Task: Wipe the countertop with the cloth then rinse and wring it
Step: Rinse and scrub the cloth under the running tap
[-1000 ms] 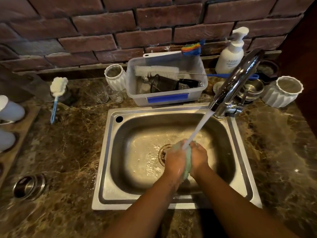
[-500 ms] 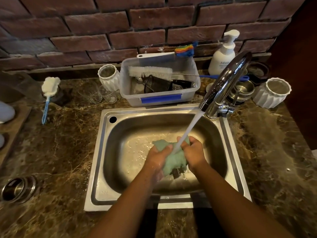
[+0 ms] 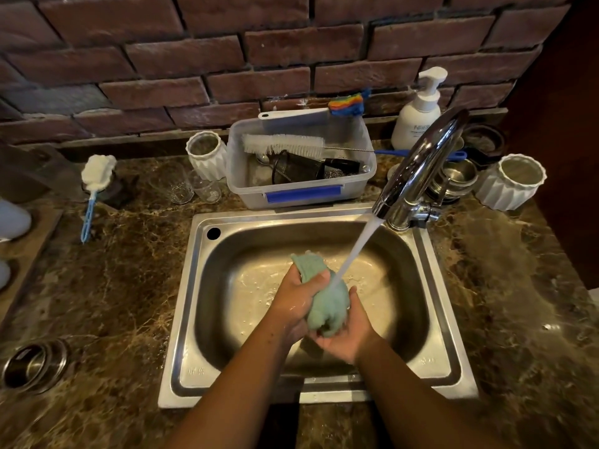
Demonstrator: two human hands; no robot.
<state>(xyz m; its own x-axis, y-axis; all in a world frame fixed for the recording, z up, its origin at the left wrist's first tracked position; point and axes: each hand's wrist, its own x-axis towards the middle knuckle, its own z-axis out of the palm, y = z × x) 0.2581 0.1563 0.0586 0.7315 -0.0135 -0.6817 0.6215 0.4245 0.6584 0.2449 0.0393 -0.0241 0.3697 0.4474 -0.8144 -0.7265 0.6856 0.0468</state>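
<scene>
I stand at a brown, veined marble countertop (image 3: 123, 286) that runs back to a dark red brick wall (image 3: 227, 59). A steel sink (image 3: 181, 319) is set into the marble, and the chrome faucet (image 3: 418, 170) at its back right corner sends a stream of water (image 3: 356, 251) slanting down into the basin.

My hands are together over the middle of the sink. My left hand (image 3: 295, 299) grips the top of the green cloth (image 3: 327, 303), and my right hand (image 3: 346, 338) lies palm up under its lower bunch, fingers curled round it. The water lands on the cloth between them.

Behind the sink, a clear plastic tub (image 3: 301, 192) with a blue front strip holds a white bottle brush (image 3: 285, 144) and dark utensils I cannot make out. The faucet half hides stacked steel bowls (image 3: 460, 179). My hands cover the drain. White shapes on a wooden tray (image 3: 22, 254) are cut off at the left edge.

The label on the white pump bottle (image 3: 418, 115) is too blurred to read, and so are the marks stamped on the sink's front rim.
</scene>
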